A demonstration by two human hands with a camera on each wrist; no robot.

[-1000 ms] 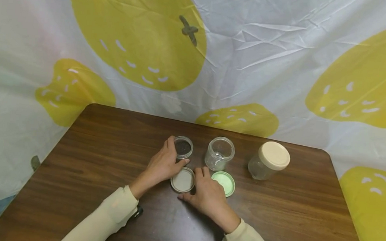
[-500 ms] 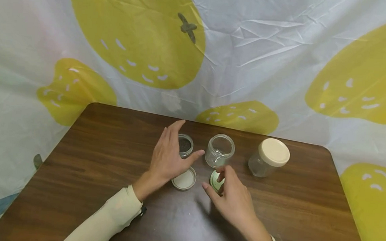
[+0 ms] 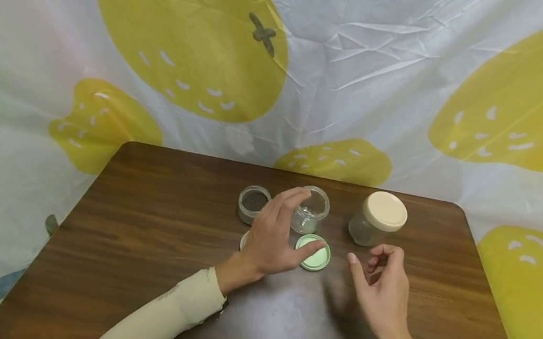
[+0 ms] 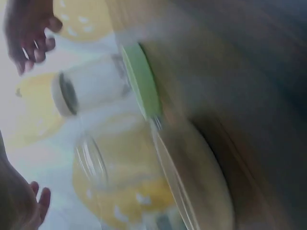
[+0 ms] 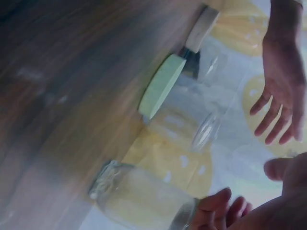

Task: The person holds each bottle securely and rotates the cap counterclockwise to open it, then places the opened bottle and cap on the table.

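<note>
My left hand (image 3: 271, 238) hovers with its fingers extended between a low glass jar (image 3: 254, 200) with dark contents and a clear uncovered jar (image 3: 303, 225). Its thumb overlaps a green lid (image 3: 316, 259) in the head view. A pale lid (image 3: 243, 240) is mostly hidden behind that hand; the left wrist view shows this lid (image 4: 196, 177) close up. My right hand (image 3: 386, 290) is raised, holding nothing, its fingers loosely bent and thumb apart. Just beyond it stands a glass jar (image 3: 364, 231) topped with a cream lid (image 3: 385, 211).
The jars stand in a row toward the back of the brown wooden table (image 3: 170, 199). Behind it hangs a white cloth (image 3: 377, 82) printed with yellow fruit. Both wrist views are blurred.
The left hand has left the dark-filled jar and moved right. The right hand has drawn away from the pale lid, passing the green lid to the right. Jars and lids have stayed put.
</note>
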